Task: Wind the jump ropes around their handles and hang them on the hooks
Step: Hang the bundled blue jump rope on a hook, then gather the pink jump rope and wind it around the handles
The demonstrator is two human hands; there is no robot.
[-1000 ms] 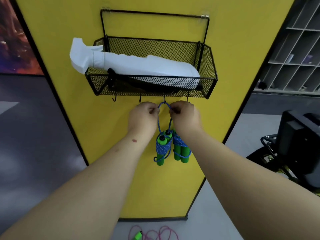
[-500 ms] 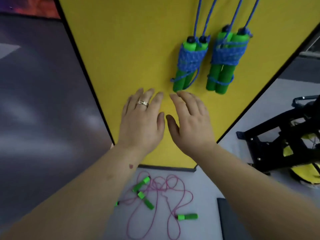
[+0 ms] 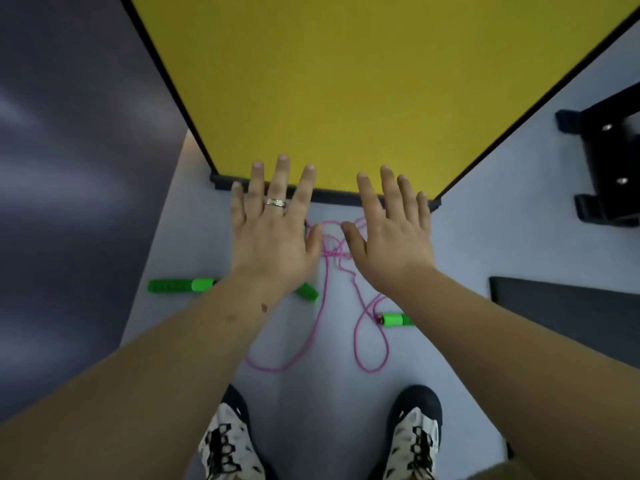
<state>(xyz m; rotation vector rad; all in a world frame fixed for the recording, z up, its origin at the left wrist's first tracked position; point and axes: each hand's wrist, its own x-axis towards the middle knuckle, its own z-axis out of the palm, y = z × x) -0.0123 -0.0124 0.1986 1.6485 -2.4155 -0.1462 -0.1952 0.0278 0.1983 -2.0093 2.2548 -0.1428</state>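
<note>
Both hands empty, fingers spread flat: left hand (image 3: 273,233), right hand (image 3: 389,233), held above the floor (image 3: 460,237). Pink jump rope (image 3: 320,327) lies loose and tangled below them, green handles (image 3: 180,285) scattered, one partly hidden by left wrist. Yellow panel (image 3: 363,81) straight ahead, black stand (image 3: 609,161) right, dark mat (image 3: 568,308) beside it, shoes (image 3: 414,434) at bottom

Both hands (image 3: 332,244) have dropped from the hooks, spread above the pink rope (image 3: 322,306)
</note>
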